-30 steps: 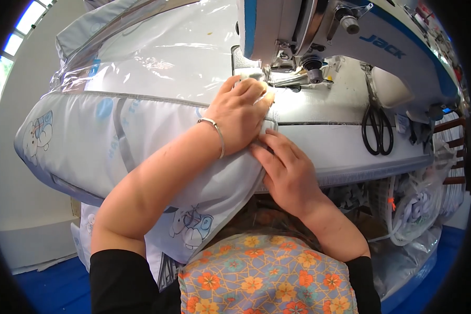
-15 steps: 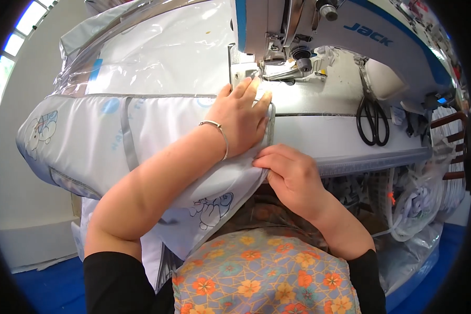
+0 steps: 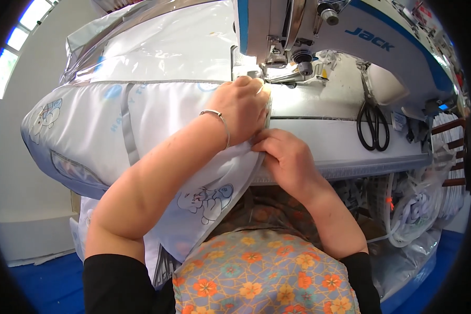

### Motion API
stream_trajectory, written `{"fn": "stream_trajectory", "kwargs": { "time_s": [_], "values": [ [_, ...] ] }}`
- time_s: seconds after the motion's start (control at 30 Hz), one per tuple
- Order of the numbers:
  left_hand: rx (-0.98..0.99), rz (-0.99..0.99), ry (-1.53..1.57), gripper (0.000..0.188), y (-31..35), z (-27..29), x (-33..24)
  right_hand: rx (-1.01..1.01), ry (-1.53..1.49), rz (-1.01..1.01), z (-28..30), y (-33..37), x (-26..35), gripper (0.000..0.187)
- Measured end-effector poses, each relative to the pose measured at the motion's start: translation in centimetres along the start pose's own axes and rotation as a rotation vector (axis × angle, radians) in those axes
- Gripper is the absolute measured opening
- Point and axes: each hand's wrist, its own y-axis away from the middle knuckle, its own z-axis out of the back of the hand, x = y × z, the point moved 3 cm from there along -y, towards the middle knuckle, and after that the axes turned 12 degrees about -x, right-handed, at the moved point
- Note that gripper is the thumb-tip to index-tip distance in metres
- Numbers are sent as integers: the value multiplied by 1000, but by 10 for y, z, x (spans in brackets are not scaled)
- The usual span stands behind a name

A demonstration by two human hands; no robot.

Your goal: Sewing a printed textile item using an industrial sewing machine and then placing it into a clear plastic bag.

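A white fabric piece [image 3: 162, 115] with grey edging and printed cartoon animals lies across the machine bed and hangs down over my lap. Close in front of the sewing machine's presser foot, my left hand [image 3: 240, 110] bears on the cloth with its fingers bent and drawn together at the edged side. The fingertips are partly hidden. Just nearer to me, my right hand [image 3: 288, 159] pinches the fabric's right edge between thumb and fingers. The white and blue sewing machine [image 3: 345, 31] stands over the work, its needle area [image 3: 264, 65] lit and partly covered by my left hand.
Black-handled scissors [image 3: 372, 123] lie on the right of the sewing table [image 3: 329, 136]. Clear plastic sheeting [image 3: 162, 47] covers material at the back left. Below the table on the right hangs a clear bag [image 3: 418, 204] of scraps. A flowered apron [image 3: 267, 272] covers my lap.
My left hand's fingers have gone from spread flat to bent and gathered. The fabric has shifted slightly away from me, toward the machine. My right hand has moved slightly up and left, still pinching the edge.
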Motion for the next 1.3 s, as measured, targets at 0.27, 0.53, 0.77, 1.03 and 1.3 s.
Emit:
{"fn": "stream_trajectory", "kwargs": {
  "time_s": [0.27,0.53,0.77,1.03,1.3],
  "values": [
    [-169,70,29,25,9,-4,8,-91,247,104,-5,-7,2,21],
    [-214,112,129,13,4,-11,9,-103,340,109,2,-16,0,20],
    [-324,141,158,13,-4,-21,19,-175,111,-211,34,-58,-38,11],
    [-170,220,187,24,-22,-27,33,-282,132,-143,61,-102,-69,17],
    [-92,228,143,50,-20,-24,19,-288,257,-197,69,-105,-64,21]
  ]
}}
